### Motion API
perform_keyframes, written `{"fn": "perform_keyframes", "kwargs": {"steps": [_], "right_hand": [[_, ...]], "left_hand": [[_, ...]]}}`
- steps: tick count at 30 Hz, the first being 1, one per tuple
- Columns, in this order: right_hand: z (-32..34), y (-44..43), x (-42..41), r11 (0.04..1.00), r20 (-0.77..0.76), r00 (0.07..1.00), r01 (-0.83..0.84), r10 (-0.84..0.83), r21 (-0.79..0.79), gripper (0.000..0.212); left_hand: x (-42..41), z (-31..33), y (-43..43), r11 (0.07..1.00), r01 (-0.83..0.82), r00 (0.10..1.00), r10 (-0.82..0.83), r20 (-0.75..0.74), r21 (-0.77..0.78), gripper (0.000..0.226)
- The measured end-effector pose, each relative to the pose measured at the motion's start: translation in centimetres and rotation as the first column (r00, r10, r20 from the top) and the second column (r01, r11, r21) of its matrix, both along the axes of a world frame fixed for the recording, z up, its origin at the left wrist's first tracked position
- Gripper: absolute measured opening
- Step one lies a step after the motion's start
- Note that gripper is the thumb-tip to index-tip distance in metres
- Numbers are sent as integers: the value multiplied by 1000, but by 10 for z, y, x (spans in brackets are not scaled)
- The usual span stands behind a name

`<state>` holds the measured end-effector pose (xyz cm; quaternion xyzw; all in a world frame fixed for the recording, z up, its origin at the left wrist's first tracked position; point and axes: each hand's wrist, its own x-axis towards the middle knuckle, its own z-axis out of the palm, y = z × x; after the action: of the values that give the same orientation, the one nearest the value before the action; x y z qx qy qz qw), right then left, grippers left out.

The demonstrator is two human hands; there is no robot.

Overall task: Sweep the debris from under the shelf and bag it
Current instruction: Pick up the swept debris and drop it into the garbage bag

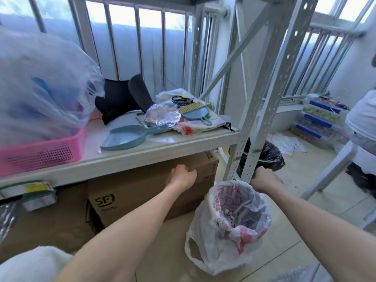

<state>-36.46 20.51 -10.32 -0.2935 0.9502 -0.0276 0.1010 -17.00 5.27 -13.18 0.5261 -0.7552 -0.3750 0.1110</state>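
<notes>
Clearly you are well along: your white plastic bag (230, 224) stands open on the floor by the shelf's (162, 151) front right corner post, already holding debris (230, 215). Your left hand (182, 177) curls closed against the cardboard box (142, 192) under the shelf; your right hand (262, 179) grips something dark beside the post, unclear what. Dustpan (124, 138) and brush (193, 111) lie on the shelf; tying remains.
</notes>
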Motion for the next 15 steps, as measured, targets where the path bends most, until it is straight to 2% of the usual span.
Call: {"fn": "perform_keyframes", "kwargs": {"steps": [3,7,10,11,13,15], "right_hand": [[25,-13,13,999,-16,999,-39,39,-11,6],[57,-33,30,995,-98,991,-97,93,-38,10],[77,-51,38,984,-147,978,-162,150,-74,14],[84,-57,41,980,-154,975,-177,162,-89,15],[95,-69,46,971,-154,971,-200,180,-128,16],[104,-82,51,966,-160,965,-227,205,-127,15]], "left_hand": [[18,30,-9,999,14,999,-15,-28,-29,47],[40,65,-18,999,25,997,-27,-79,-22,40],[48,86,-24,986,-65,958,105,-268,154,43],[50,94,-26,957,-88,913,188,-362,275,47],[54,114,-28,845,-58,762,381,-524,531,46],[59,130,-31,717,7,584,563,-584,697,43]]}}
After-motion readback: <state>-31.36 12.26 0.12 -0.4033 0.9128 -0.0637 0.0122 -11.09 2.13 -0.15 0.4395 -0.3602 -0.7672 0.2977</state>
